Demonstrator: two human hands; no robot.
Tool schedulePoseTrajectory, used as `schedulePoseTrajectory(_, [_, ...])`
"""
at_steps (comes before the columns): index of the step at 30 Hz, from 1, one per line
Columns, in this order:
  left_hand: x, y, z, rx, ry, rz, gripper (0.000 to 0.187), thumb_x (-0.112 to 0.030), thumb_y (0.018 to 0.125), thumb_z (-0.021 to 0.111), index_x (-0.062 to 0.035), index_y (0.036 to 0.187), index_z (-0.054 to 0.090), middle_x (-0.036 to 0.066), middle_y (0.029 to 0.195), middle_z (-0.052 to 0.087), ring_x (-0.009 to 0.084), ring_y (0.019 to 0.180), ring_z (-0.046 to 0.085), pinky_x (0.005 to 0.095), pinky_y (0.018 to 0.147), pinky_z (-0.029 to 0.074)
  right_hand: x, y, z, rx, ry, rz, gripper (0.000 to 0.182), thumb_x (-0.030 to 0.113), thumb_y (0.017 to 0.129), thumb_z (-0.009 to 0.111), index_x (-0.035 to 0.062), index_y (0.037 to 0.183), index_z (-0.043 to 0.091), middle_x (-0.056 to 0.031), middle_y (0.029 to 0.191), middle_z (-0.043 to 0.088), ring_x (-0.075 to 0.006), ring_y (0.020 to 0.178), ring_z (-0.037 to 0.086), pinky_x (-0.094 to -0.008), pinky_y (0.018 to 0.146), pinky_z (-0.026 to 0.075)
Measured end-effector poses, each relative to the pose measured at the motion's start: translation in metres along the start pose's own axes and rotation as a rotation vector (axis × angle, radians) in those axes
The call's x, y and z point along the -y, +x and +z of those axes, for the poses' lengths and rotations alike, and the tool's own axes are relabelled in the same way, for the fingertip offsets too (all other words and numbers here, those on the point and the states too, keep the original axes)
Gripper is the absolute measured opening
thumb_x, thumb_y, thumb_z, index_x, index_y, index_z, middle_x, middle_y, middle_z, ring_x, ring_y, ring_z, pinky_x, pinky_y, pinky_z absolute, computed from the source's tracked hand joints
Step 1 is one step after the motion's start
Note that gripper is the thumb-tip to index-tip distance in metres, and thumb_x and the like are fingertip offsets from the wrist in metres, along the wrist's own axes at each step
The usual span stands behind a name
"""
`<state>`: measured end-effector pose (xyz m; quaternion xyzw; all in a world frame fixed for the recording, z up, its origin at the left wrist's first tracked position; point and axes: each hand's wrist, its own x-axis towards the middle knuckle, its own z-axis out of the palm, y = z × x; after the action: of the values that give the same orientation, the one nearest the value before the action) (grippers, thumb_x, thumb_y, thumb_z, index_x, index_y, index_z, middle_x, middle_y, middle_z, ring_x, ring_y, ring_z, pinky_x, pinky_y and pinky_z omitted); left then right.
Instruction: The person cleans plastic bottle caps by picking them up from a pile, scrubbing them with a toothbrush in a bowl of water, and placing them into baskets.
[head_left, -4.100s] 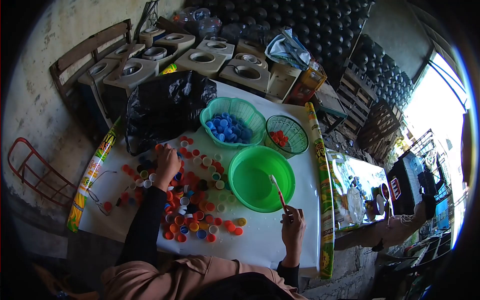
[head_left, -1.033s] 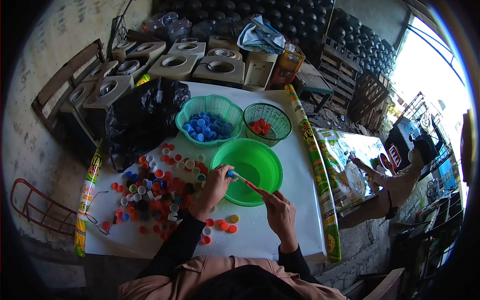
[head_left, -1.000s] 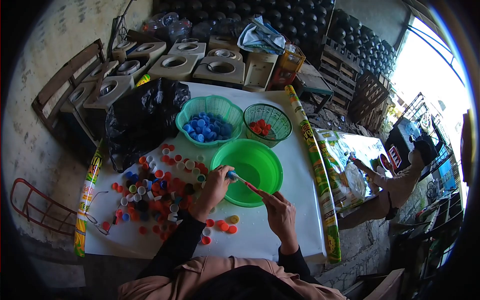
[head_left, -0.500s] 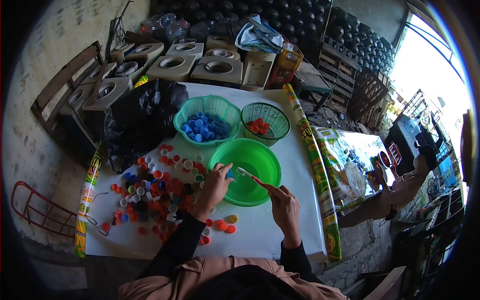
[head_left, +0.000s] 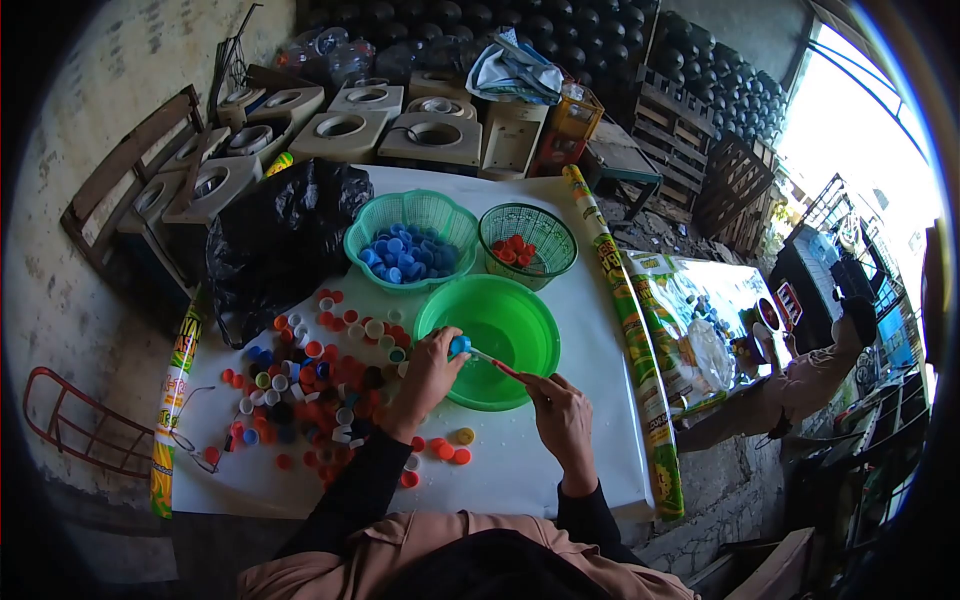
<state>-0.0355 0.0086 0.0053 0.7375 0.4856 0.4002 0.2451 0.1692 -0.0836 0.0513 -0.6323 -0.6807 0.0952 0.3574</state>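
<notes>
My left hand point(head_left: 430, 372) holds a blue bottle cap point(head_left: 459, 345) in its fingertips, over the left rim of the green basin point(head_left: 535, 325). In my right hand point(head_left: 562, 415) is a red and white toothbrush point(head_left: 505, 368), its head touching or right at the cap. Shallow water seems to lie in the basin. Behind it stand a light green basket point(head_left: 362, 232) with blue caps point(head_left: 405, 255) and a dark green basket point(head_left: 567, 245) with red caps point(head_left: 514, 251). Loose caps of several colours point(head_left: 320, 385) are spread left of the basin.
A black plastic bag point(head_left: 285, 230) lies at the table's back left. Glasses point(head_left: 183, 440) rest near the left edge. Rolled printed sheeting point(head_left: 625, 320) lines the right edge. Another person point(head_left: 800, 385) is at a second table point(head_left: 690, 300) on the right.
The toothbrush head has moved left and down to the blue cap, which is now turned more into view at my left fingertips. My right hand has shifted slightly left.
</notes>
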Motion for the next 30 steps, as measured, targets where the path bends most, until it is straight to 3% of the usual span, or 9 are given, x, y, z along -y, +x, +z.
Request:
schedulePoseTrajectory(3, [0.004,0.0,0.0,0.005,-0.045,0.018,0.03,-0.01,0.091,0.071,0.0014,0.115,0.059,0.02,0.096,0.069,0.0363,0.093,0.068,0.0425,0.076,0.052,-0.005,-0.002,0.004,-0.033,0.157,0.055,0.018,0.017,0.095,0.065,0.0148,0.109,0.077,-0.0099,0.088,0.071,-0.0296,0.07,0.067,-0.037,0.061,0.049])
schedulePoseTrajectory(6, [0.011,0.002,-0.001,0.021,-0.036,0.049,0.027,-0.012,0.094,0.068,0.0018,0.116,0.06,0.02,0.099,0.068,0.0363,0.092,0.068,0.0431,0.076,0.051,-0.007,-0.004,0.009,0.056,0.043,0.044,0.018,0.019,0.096,0.063,0.0155,0.11,0.076,-0.0089,0.096,0.072,-0.0328,0.075,0.068,-0.0402,0.063,0.051])
schedulePoseTrajectory(9, [0.006,-0.001,0.001,0.006,0.02,-0.004,0.026,-0.01,0.094,0.068,0.0029,0.116,0.062,0.02,0.104,0.065,0.0363,0.094,0.066,0.0435,0.078,0.051,-0.011,0.0,0.006,-0.007,0.032,0.002,0.019,0.016,0.095,0.065,0.0166,0.11,0.077,-0.0088,0.088,0.07,-0.0292,0.069,0.067,-0.0377,0.06,0.049])
schedulePoseTrajectory(13, [0.004,-0.004,0.006,-0.049,0.14,0.081,0.032,-0.01,0.091,0.071,0.003,0.119,0.063,0.018,0.108,0.061,0.0357,0.098,0.065,0.043,0.081,0.052,-0.011,0.007,0.006,-0.029,-0.208,0.034,0.019,0.016,0.094,0.064,0.0172,0.108,0.077,-0.0091,0.085,0.068,-0.0316,0.072,0.067,-0.0402,0.062,0.05])
schedulePoseTrajectory(19, [0.011,-0.003,0.012,-0.052,0.12,0.044,0.043,-0.005,0.085,0.074,0.0053,0.124,0.059,0.021,0.109,0.061,0.0369,0.103,0.062,0.0427,0.089,0.051,-0.002,0.002,-0.007,-0.007,-0.067,0.055,0.019,0.016,0.095,0.064,0.0171,0.109,0.077,-0.0087,0.089,0.069,-0.0314,0.071,0.067,-0.0391,0.061,0.05])
schedulePoseTrajectory(23, [0.014,-0.002,0.013,-0.034,0.106,0.034,0.047,-0.004,0.082,0.075,0.0052,0.125,0.057,0.023,0.112,0.061,0.0391,0.105,0.062,0.0433,0.091,0.052,0.002,-0.006,0.001,-0.085,0.064,-0.03,0.018,0.018,0.094,0.067,0.0178,0.109,0.077,-0.0086,0.076,0.063,-0.0289,0.064,0.062,-0.0392,0.057,0.044])
schedulePoseTrajectory(26, [0.015,-0.002,0.013,-0.029,0.093,0.048,0.046,-0.004,0.082,0.075,0.0047,0.124,0.057,0.024,0.113,0.062,0.04,0.105,0.062,0.0434,0.09,0.052,0.005,-0.006,-0.002,-0.092,-0.006,0.032,0.018,0.018,0.095,0.067,0.0174,0.109,0.077,-0.0088,0.075,0.061,-0.0293,0.063,0.06,-0.0396,0.057,0.044])
schedulePoseTrajectory(30, [0.008,-0.005,0.011,-0.102,0.097,0.113,0.042,-0.004,0.082,0.076,0.002,0.12,0.059,0.019,0.108,0.065,0.0374,0.103,0.064,0.0423,0.088,0.053,0.006,-0.009,-0.007,-0.063,-0.076,0.039,0.019,0.017,0.096,0.064,0.0166,0.111,0.076,-0.0078,0.084,0.067,-0.0303,0.068,0.066,-0.0389,0.058,0.047])
